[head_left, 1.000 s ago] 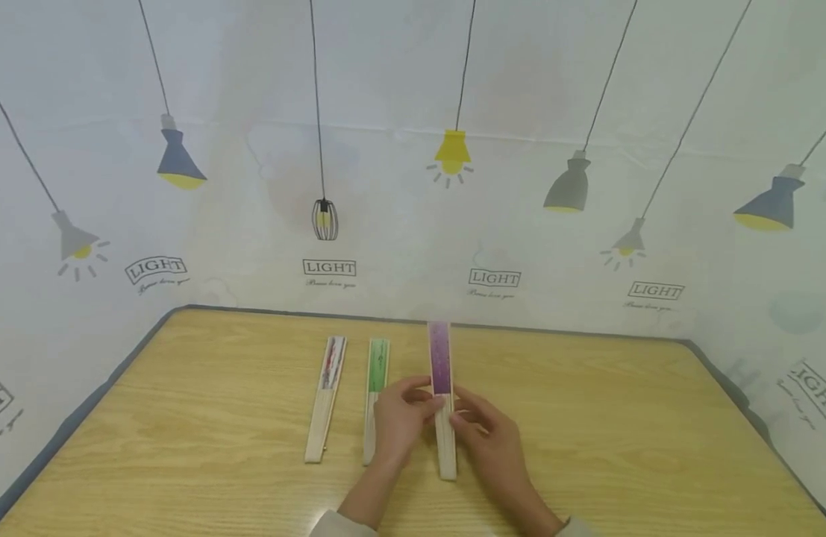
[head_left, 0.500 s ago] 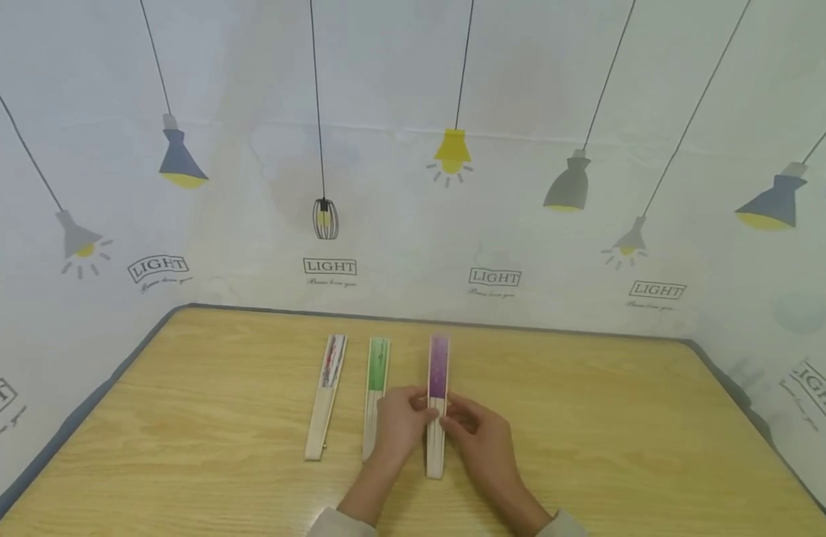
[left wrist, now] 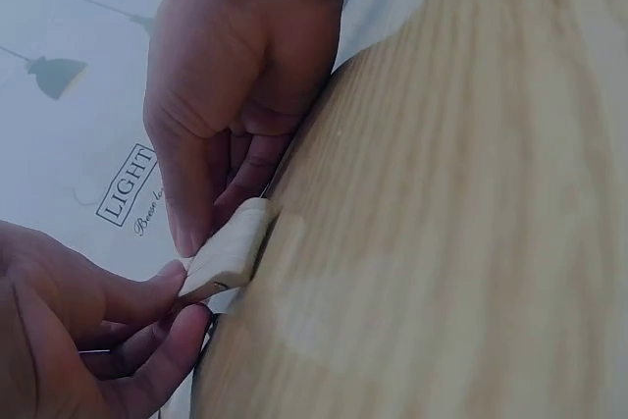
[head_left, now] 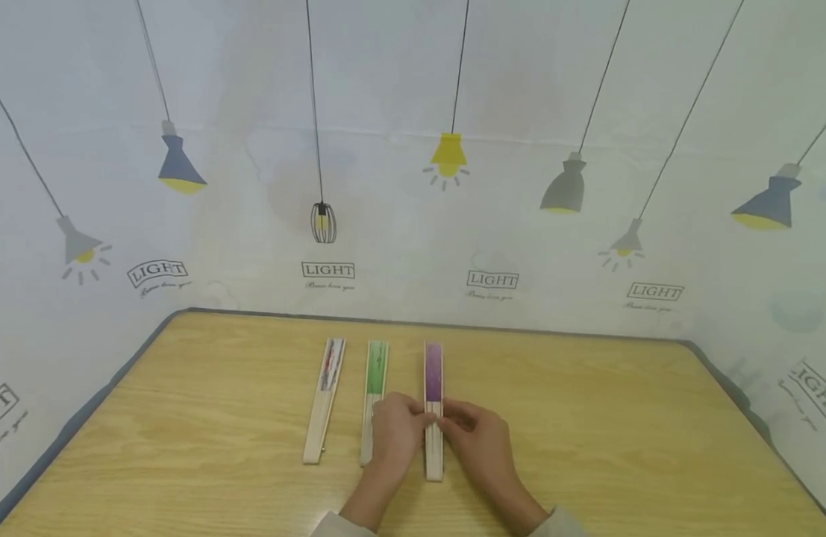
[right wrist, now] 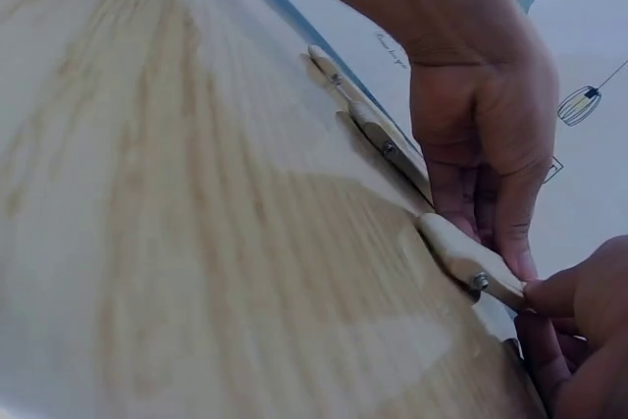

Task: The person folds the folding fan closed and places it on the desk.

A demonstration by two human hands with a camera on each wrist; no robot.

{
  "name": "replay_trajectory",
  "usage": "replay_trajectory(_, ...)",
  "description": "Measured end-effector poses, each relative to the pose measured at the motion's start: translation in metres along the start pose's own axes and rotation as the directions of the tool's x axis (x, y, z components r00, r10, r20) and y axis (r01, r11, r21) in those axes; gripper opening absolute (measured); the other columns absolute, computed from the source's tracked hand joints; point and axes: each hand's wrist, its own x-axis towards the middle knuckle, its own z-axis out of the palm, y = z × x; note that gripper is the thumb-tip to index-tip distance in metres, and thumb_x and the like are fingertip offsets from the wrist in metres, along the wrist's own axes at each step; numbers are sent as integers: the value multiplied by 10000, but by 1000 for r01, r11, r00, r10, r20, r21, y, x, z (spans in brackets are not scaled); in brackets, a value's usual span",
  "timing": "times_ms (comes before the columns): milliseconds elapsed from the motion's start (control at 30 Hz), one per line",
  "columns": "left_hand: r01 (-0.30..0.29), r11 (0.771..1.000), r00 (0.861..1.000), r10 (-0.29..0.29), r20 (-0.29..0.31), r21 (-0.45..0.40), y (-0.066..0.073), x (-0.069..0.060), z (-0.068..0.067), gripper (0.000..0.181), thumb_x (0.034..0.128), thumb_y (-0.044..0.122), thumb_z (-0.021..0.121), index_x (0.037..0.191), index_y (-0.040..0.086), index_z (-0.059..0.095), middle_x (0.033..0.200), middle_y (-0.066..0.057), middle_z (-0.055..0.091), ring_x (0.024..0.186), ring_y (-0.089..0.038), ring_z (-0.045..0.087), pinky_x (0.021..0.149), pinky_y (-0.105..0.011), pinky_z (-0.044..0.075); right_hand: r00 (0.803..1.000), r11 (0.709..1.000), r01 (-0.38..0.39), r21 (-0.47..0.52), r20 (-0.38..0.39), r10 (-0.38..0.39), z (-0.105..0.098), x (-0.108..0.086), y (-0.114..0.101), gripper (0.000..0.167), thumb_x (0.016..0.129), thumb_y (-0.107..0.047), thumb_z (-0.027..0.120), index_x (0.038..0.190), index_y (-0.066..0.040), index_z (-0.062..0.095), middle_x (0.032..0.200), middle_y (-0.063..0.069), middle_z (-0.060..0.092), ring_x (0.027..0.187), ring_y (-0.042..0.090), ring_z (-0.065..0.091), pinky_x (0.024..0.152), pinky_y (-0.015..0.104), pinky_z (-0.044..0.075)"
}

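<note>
A folded hand fan with a purple leaf and pale ribs lies along the table, pointing away from me. My left hand pinches its left side and my right hand its right side, near where leaf meets ribs. In the right wrist view, the pale rib end of this fan shows a metal rivet, low at the tabletop. Left of it lies a folded green fan, its ribs partly hidden by my left hand. Farther left rests a folded fan with a white, red and dark patterned leaf, slightly slanted.
The wood-grain table extends on both sides of the fans. A white cloth wall printed with lamps and "LIGHT" lettering stands at its back and sides.
The purple fan has come down toward the tabletop, closer to me and slightly left, with both hands still on it. It now lies straighter. The other two fans stay put.
</note>
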Motion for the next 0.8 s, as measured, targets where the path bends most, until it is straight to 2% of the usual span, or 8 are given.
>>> replay_trajectory(200, -30, 999, 998, 32, -50, 40, -2, 1, 1, 105, 723, 71, 815, 676, 41, 726, 558, -37, 637, 460, -103, 541, 400, -233, 458, 1000, 1000, 3, -18, 0, -3, 0, -1, 0, 220, 824, -146, 750, 1042, -132, 733, 932, -6, 717, 844, 119, 657, 766, 286, 564)
replay_trajectory(367, -72, 996, 991, 77, -112, 55, -4, 3, 2, 101, 696, 28, 815, 659, 36, 720, 633, -78, 676, 535, -139, 608, 479, -257, 524, 1000, 1000, -14, -20, -7, 13, -1, -2, -4, 172, 858, -160, 715, 1026, -184, 742, 1003, -34, 711, 985, 162, 644, 897, 400, 524)
replay_trajectory(567, -54, 998, 993, 56, -104, 26, -3, 4, 0, 81, 693, -40, 787, 727, 10, 732, 711, -120, 697, 628, -198, 661, 574, -296, 578, 998, 998, -65, 2, 13, 65, -3, -2, -7, 165, 888, -210, 682, 1043, -212, 738, 1061, -50, 699, 1082, 188, 610, 986, 458, 461)
replay_trajectory(800, -18, 1000, 999, 18, -51, 4, -1, 3, -6, 95, 704, -54, 779, 776, -22, 726, 729, -137, 693, 618, -200, 644, 541, -274, 562, 992, 996, -81, 39, 97, 76, -5, -2, -5, 197, 915, -242, 644, 1099, -209, 708, 1053, -49, 698, 1029, 142, 623, 990, 463, 454)
